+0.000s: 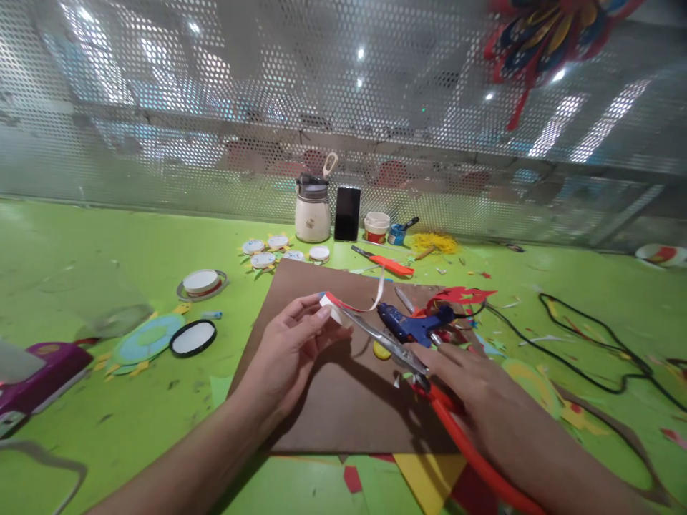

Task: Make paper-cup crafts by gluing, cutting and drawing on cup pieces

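Head view shows the left hand point(298, 340) pinching one end of a red and white paper strip point(358, 304) above the brown board point(333, 400). Right hand point(472, 390) grips the red-handled scissors point(397, 350), blades open at the strip. Just behind them lies a blue glue gun point(411, 325), and further back a white jar point(313, 211) stands on the green table point(134, 400).

Two hands: left hand point(293, 350), right hand point(472, 390). One pair of scissors point(397, 350), one glue gun point(413, 325) at frame center, one jar point(313, 209), one phone point(347, 213), two paint pots point(376, 227) (upper center), one brown board point(343, 400).
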`<action>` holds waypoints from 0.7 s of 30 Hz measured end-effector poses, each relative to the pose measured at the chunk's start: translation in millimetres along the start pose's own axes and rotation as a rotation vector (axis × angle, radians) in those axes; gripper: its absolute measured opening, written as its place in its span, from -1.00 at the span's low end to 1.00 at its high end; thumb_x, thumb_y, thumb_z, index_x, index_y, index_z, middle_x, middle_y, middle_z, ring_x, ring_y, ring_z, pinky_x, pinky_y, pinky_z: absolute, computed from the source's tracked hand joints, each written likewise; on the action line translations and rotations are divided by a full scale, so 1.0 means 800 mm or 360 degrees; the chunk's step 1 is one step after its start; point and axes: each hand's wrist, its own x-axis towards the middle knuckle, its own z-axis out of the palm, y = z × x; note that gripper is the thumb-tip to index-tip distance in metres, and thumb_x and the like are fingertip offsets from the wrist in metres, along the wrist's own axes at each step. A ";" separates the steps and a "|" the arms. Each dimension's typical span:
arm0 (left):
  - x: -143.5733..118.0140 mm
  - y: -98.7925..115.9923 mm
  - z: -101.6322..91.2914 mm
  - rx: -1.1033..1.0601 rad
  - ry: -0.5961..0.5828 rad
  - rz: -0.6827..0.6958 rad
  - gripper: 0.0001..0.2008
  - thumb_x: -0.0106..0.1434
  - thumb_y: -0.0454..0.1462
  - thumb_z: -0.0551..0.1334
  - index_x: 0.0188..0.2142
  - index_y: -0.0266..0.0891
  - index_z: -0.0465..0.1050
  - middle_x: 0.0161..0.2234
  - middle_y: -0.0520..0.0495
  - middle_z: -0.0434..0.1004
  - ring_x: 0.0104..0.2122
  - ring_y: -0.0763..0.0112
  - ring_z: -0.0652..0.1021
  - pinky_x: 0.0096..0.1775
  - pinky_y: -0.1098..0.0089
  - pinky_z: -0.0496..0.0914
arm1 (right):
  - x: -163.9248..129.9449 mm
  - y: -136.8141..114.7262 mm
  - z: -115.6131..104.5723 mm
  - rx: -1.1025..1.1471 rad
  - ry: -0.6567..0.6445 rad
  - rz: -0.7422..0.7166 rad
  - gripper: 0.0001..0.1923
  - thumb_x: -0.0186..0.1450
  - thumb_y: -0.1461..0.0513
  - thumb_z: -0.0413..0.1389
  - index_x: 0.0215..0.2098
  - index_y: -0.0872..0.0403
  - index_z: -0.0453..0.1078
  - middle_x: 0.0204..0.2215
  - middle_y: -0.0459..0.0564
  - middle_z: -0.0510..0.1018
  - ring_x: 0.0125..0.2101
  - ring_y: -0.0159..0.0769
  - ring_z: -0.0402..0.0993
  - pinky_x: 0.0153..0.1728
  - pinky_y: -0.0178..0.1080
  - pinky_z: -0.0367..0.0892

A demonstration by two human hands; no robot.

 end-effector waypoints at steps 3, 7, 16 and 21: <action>-0.002 0.000 0.001 0.0005 0.0011 -0.0024 -0.80 0.13 -0.37 0.43 -0.22 -0.33 0.55 -0.23 -0.16 0.63 -0.31 0.33 0.62 -0.14 0.22 0.61 | 0.000 0.000 0.001 -0.0022 0.0014 -0.0021 -0.46 0.26 0.39 0.00 0.17 0.02 0.44 -0.17 0.12 0.67 -0.20 -0.10 0.61 -0.22 -0.13 0.51; -0.002 0.001 0.001 -0.0008 0.0005 -0.0035 -0.81 0.14 -0.39 0.42 -0.22 -0.34 0.55 -0.25 -0.17 0.64 -0.32 0.34 0.62 -0.17 0.26 0.61 | 0.000 -0.001 0.002 -0.0015 0.0010 -0.0003 -0.46 0.26 0.40 -0.01 0.17 0.03 0.45 -0.24 0.10 0.67 -0.27 -0.12 0.62 -0.26 -0.16 0.51; 0.000 -0.001 0.000 -0.0037 -0.0020 -0.0058 -0.82 0.15 -0.38 0.42 -0.22 -0.35 0.56 -0.25 -0.20 0.65 -0.30 0.30 0.64 -0.14 0.22 0.61 | -0.001 0.001 0.001 -0.0037 0.0012 -0.0026 -0.48 0.26 0.40 -0.02 0.14 0.04 0.46 -0.24 0.10 0.67 -0.26 -0.13 0.61 -0.30 -0.22 0.48; 0.001 0.000 0.000 -0.0006 -0.0008 -0.0062 -0.89 0.22 -0.41 0.34 -0.23 -0.36 0.56 -0.23 -0.20 0.63 -0.32 0.31 0.62 -0.16 0.20 0.62 | -0.001 0.000 -0.001 -0.0005 0.0036 -0.0030 -0.49 0.26 0.40 -0.02 0.12 0.03 0.47 -0.26 0.09 0.67 -0.28 -0.14 0.61 -0.30 -0.21 0.48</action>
